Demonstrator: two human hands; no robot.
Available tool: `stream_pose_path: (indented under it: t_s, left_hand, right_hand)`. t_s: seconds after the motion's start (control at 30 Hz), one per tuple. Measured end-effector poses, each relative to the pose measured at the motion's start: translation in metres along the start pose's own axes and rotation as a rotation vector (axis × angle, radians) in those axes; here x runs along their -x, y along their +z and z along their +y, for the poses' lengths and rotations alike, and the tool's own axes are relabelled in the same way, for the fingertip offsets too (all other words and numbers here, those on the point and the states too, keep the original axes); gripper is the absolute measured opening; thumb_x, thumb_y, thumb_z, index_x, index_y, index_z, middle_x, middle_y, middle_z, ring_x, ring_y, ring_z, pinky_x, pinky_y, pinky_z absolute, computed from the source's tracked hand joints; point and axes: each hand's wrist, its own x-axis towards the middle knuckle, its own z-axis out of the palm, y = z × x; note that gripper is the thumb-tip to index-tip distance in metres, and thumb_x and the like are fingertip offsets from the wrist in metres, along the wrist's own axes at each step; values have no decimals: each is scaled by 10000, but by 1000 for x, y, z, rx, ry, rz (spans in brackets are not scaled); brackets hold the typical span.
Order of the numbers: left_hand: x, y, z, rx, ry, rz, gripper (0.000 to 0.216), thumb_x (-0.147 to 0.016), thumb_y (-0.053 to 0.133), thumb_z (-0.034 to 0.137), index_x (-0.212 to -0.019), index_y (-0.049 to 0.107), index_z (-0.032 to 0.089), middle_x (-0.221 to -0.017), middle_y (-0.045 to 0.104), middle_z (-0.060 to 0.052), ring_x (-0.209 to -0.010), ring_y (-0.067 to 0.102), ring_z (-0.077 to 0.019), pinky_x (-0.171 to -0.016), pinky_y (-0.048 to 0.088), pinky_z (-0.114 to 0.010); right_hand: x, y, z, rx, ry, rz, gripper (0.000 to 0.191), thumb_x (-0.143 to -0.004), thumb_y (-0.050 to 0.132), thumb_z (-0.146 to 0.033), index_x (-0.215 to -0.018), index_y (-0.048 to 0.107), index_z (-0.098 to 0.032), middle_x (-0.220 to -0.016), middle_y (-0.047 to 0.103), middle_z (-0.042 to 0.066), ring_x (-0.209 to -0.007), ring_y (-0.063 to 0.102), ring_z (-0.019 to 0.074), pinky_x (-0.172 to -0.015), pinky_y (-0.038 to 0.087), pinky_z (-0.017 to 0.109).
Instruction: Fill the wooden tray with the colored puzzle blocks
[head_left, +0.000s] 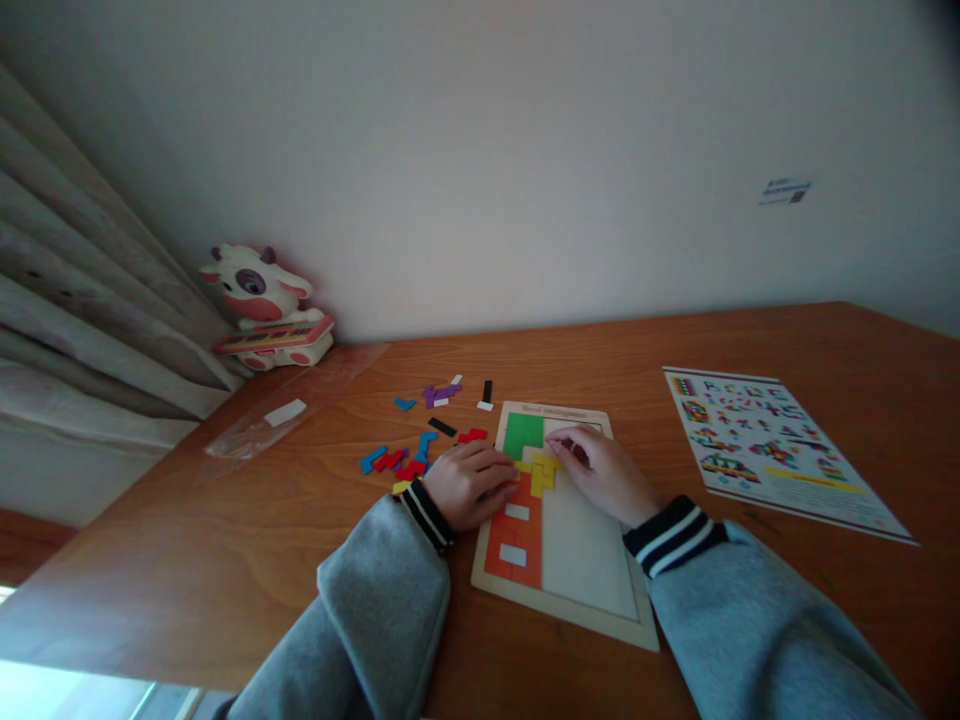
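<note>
So, the left hand [469,485] is resting palm-down over the left edge of a flat, pale wooden puzzle tray [562,615], fingers lying close together; can't tell if they're gripping anything. The right hand [596,470] is reaching over the tray's upper part, thumb and index tips nearly meeting just beside some blocky yellow pieces [543,474], and whether they're pinching something isn't clear. Green [523,437] and orange pieces [530,542] are filling spots inside. The tray is lying on a brown wooden bench [225,570].
</note>
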Motion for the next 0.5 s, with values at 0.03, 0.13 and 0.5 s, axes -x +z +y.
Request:
stream_pose_path:
  t_s: [0.03, 0.13, 0.5]
  left_hand:
    - [0, -1, -1, -23, -35, 10, 222, -933, 520, 273, -1078, 661, 182, -1057, 700, -85, -958, 642, -194, -883, 539, -354]
    - [-1, -4, -2, -67, -117, 37, 241, -940, 493, 276, -1083, 659, 174, -1036, 697, -100, -921, 637, -202, -837, 552, -354]
    - [0, -1, -1, 12, -31, -17, 236, -927, 525, 293, -1086, 656, 178, -1058, 682, -89, -986, 625, -202, -914, 523, -353]
  right_hand:
    - [0, 0, 0, -2, 6, 3, 215, -941, 471, -317, -980, 650, -205, -928, 677, 63, -818, 620, 199, -755, 498, 350]
    - [0, 0, 1, -1, 12, 8, 219, -943, 471, -315, -968, 658, -204, -921, 672, 59, -809, 617, 193, -745, 495, 344]
    - [1, -1, -3, 46, 4, -103, 236, -920, 524, -347, -909, 721, -217, -929, 648, 64, -780, 602, 184, -715, 494, 336]
